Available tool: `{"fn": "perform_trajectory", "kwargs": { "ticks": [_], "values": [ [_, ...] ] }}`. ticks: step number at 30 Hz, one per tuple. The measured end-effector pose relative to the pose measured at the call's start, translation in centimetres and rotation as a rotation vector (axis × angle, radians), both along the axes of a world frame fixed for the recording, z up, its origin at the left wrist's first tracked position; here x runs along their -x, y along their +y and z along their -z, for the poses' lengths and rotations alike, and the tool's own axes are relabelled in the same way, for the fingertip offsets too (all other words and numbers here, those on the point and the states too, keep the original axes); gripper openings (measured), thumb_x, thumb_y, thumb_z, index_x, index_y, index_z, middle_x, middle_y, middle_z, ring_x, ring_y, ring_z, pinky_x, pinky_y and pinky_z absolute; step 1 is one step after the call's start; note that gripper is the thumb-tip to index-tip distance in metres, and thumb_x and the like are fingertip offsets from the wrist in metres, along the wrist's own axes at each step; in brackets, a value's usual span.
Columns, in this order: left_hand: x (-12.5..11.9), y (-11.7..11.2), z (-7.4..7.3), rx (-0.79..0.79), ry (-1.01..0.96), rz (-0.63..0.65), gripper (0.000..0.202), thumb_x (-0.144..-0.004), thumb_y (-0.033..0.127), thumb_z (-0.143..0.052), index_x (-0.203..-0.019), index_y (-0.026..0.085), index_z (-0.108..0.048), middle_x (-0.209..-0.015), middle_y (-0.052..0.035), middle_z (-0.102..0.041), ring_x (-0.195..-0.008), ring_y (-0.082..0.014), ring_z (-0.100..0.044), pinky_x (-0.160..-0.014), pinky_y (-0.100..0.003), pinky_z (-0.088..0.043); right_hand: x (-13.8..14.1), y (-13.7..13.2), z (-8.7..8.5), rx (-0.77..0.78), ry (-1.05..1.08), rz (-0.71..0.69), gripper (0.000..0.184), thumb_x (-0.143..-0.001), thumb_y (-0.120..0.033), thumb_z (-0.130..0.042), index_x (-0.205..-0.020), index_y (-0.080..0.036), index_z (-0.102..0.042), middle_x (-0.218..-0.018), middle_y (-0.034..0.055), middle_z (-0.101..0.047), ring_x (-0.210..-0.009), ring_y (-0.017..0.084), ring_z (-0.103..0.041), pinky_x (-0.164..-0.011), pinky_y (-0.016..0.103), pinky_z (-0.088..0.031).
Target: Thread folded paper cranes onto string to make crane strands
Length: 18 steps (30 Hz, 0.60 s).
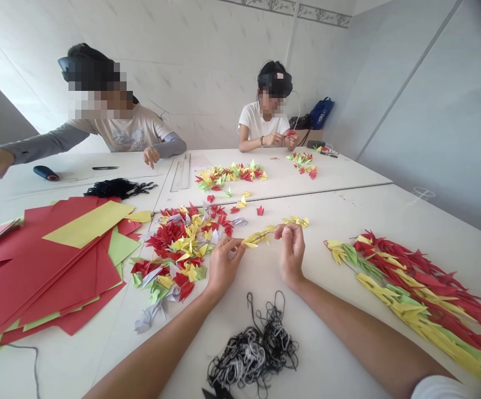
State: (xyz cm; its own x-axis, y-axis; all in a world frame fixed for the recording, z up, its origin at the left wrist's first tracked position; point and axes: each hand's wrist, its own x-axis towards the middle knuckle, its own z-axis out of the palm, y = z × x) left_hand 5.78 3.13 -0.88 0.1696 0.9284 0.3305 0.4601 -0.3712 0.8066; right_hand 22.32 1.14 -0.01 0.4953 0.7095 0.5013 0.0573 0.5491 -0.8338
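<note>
In the middle of the table, my left hand (224,263) pinches the near end of a yellow folded paper crane (255,239). My right hand (291,254) is just to its right, fingers pinched on a thin thread that leads to the crane; whether a needle is on it, I cannot tell. More yellow cranes (299,221) show just beyond my right fingers. Left of my left hand lies a loose heap of red, yellow, green and pale purple cranes (182,244). A tangle of black and grey cords (251,354) lies between my forearms.
Rows of strung cranes (415,282) lie at right. Stacked coloured paper sheets (66,271) cover the left, with black cords (118,187) behind. Across the table sit two people in headsets, one (265,119) handling a red piece, another (128,127) reaching left. More cranes (232,174) lie before them.
</note>
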Motion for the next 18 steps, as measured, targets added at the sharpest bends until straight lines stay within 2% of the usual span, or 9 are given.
{"fn": "perform_trajectory", "kwargs": {
  "ticks": [6,9,12,14,16,18],
  "values": [
    [0.0,0.4,0.5,0.065,0.035,-0.039,0.026,-0.090,0.035,-0.056,-0.094,0.020,-0.077,-0.075,-0.0011,-0.054,-0.068,-0.0157,-0.050,-0.065,-0.028,-0.039,-0.1,-1.0,-3.5,-0.156,0.025,-0.046,0.013,-0.104,-0.034,-0.044,-0.095,-0.024,-0.046,-0.068,-0.0036,-0.060,-0.067,0.015,-0.061,-0.073,0.033,-0.050],
    [0.0,0.5,0.6,0.064,0.061,-0.030,0.025,-0.089,0.031,-0.054,-0.098,0.020,-0.075,-0.078,-0.0017,-0.056,-0.069,-0.0158,-0.049,-0.065,-0.029,-0.039,0.0,-1.6,-4.2,-0.235,-0.041,-0.053,0.009,-0.104,-0.031,-0.043,-0.098,-0.025,-0.047,-0.071,-0.0027,-0.062,-0.067,0.015,-0.062,-0.072,0.034,-0.051],
    [0.1,0.1,0.2,0.018,-0.022,-0.038,0.038,-0.090,0.023,-0.049,-0.124,0.023,-0.065,-0.095,-0.0042,-0.060,-0.080,-0.0176,-0.054,-0.073,-0.029,-0.044,0.0,-1.7,-3.4,-0.214,-0.201,-0.100,0.007,-0.101,-0.026,-0.048,-0.095,-0.024,-0.052,-0.080,0.0006,-0.062,-0.075,0.016,-0.061,-0.071,0.033,-0.050],
    [0.1,-0.5,-0.4,-0.054,-0.121,-0.008,0.041,-0.095,0.022,-0.042,-0.132,0.023,-0.057,-0.107,-0.0064,-0.062,-0.094,-0.0195,-0.057,-0.084,-0.032,-0.046,0.2,-1.6,-2.4,-0.172,-0.351,-0.124,0.008,-0.098,-0.023,-0.053,-0.090,-0.022,-0.056,-0.083,0.0023,-0.059,-0.078,0.017,-0.058,-0.071,0.032,-0.048],
    [0.1,-1.2,-0.9,-0.118,-0.180,0.081,0.035,-0.100,0.026,-0.037,-0.128,0.022,-0.057,-0.112,-0.0076,-0.063,-0.105,-0.0207,-0.058,-0.092,-0.033,-0.045,0.4,-1.4,-1.3,-0.148,-0.472,-0.143,0.010,-0.096,-0.022,-0.056,-0.086,-0.021,-0.058,-0.081,0.0023,-0.057,-0.076,0.017,-0.053,-0.069,0.032,-0.045],
    [-0.1,-1.8,-1.2,-0.148,-0.165,0.190,0.028,-0.102,0.031,-0.039,-0.114,0.021,-0.062,-0.105,-0.0067,-0.066,-0.101,-0.0205,-0.060,-0.091,-0.033,-0.045,0.6,-1.2,-0.5,-0.122,-0.532,-0.177,0.012,-0.095,-0.023,-0.057,-0.084,-0.022,-0.059,-0.077,0.0014,-0.056,-0.073,0.017,-0.050,-0.068,0.032,-0.044]
  ]
}}
